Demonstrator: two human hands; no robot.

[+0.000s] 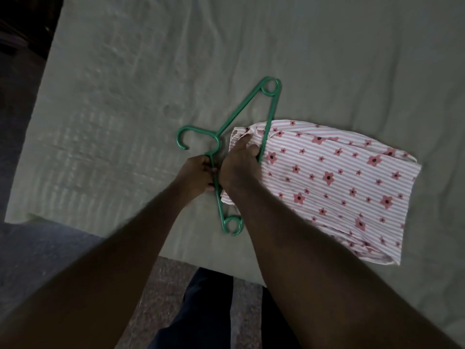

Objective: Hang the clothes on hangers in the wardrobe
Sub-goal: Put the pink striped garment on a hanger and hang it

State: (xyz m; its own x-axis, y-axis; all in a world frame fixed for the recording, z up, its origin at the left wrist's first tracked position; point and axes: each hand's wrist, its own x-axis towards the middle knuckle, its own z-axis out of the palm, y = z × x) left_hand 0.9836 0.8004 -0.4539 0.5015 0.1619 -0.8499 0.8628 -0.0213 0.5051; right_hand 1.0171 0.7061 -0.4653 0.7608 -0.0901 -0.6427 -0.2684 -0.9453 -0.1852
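Note:
A green plastic hanger [241, 109] lies on the bed, hook pointing left, one end far and one end near me. My left hand [198, 175] grips the hanger's near shoulder arm just below the hook. A pink-and-white striped garment [334, 187] with red flowers lies folded to the right of the hanger. My right hand [239, 165] is curled round the hanger's bottom bar together with the garment's edge. The fingertips of both hands are hidden.
The bed is covered by a pale grey-green sheet [151, 71] whose near edge runs across the lower half of the view. Speckled floor [30, 248] lies to the left and below, with my dark trouser legs [208, 311] at the bed's edge.

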